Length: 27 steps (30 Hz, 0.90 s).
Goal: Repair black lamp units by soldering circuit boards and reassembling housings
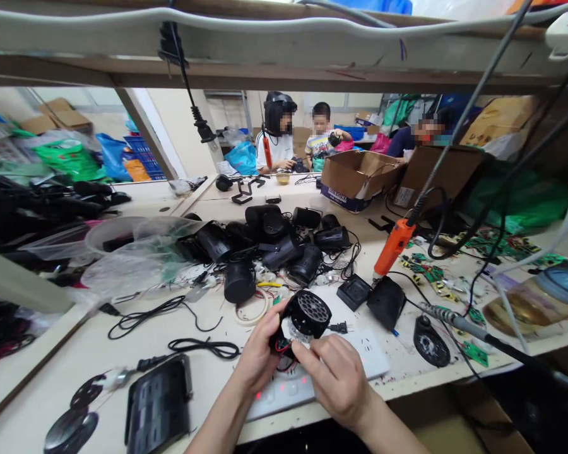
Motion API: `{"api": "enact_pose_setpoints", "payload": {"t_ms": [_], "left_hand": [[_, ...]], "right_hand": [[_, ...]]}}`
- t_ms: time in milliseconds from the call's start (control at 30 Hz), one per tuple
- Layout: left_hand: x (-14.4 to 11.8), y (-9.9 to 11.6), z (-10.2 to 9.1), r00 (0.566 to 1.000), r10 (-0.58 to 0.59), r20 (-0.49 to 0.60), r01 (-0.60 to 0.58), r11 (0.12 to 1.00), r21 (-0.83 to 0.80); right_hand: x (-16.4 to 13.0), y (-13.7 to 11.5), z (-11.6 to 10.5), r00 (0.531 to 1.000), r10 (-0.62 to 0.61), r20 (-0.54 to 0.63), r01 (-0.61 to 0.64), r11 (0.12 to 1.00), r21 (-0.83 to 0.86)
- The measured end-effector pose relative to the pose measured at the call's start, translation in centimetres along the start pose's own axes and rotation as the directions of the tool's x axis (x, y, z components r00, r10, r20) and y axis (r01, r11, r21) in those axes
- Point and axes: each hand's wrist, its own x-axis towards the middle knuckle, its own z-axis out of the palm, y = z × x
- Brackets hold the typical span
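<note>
My left hand (pixel 260 349) is wrapped around a black round housing (pixel 307 313) with a honeycomb-holed face, tilted toward the upper right. A clear-white part (pixel 296 331) and red and black wires (pixel 283 346) show at its open lower side. There my right hand (pixel 336 375) has its fingers curled, the index fingertip against the white part; whatever it may pinch is hidden. Just beneath both hands lies a white power strip (pixel 288 394) with red lights. Beyond the housing rests a small black plug (pixel 339 327).
Black cylindrical housings (pixel 284 252) are heaped behind my hands. An orange electric screwdriver (pixel 390 249) hangs at right, near a soldering iron (pixel 464 325) and green circuit boards (pixel 426 271). Cables (pixel 146 315) and a black slatted panel (pixel 158 403) lie left. People sit across the bench.
</note>
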Motion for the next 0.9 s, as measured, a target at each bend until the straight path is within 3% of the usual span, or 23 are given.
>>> {"api": "enact_pose_setpoints", "payload": {"t_ms": [133,333,500,633,733,900], "left_hand": [[0.8,0.2,0.6,0.999,-0.024,-0.030,0.025,0.999,0.027],[3.4,-0.1,1.4,0.984,-0.103,-0.147,0.139,0.955,0.263],[5.8,-0.5,0.8,0.974,-0.085,-0.208,0.167,0.894,0.416],[7.2,0.1,-0.4,0.975,0.091,-0.204,0.049,0.802,0.596],[7.5,0.5,-0.9,0.966,0.202,-0.161,-0.029,0.703,0.711],[6.7,0.7,-0.8,0.962,0.267,-0.048,-0.110,0.545,0.831]], "right_hand": [[-0.6,0.7,1.0,0.979,0.199,-0.036,-0.196,0.978,0.064],[-0.3,2.2,1.9,0.944,0.328,-0.043,-0.327,0.945,0.019],[-0.7,3.4,1.4,0.849,0.524,-0.068,-0.511,0.847,0.149],[-1.8,4.6,0.6,0.745,0.665,-0.056,-0.645,0.740,0.191],[-2.6,5.2,0.0,0.752,0.655,-0.079,-0.641,0.754,0.148],[-3.4,5.4,-0.9,0.793,0.601,-0.097,-0.593,0.798,0.106]]}}
